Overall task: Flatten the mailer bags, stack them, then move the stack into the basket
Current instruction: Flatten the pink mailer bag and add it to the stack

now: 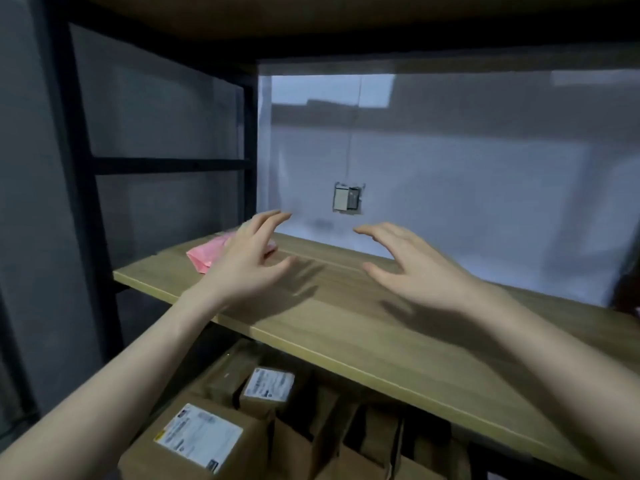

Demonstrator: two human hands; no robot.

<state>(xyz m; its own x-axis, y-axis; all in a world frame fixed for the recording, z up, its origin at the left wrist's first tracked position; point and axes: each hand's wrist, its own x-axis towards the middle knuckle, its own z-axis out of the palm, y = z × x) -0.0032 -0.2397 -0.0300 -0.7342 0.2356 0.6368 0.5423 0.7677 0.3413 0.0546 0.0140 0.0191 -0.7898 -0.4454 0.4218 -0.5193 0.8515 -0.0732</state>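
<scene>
Both hands hover, fingers spread — pink mailer [207,256] (leftward) untouched.

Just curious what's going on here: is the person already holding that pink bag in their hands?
No, both the left hand and right hand hover open above the shelf, with the pink mailer bag lying behind the left.

Both bare forearms are reaching forward and up from the lower corners of the view. The left hand [242,261] is hovering palm-down with fingers spread and lightly bent, holding nothing. The right hand [412,268] is mirroring it just beside, fingers splayed and angled leftward, thumb pointing toward the other, also holding nothing.
</scene>
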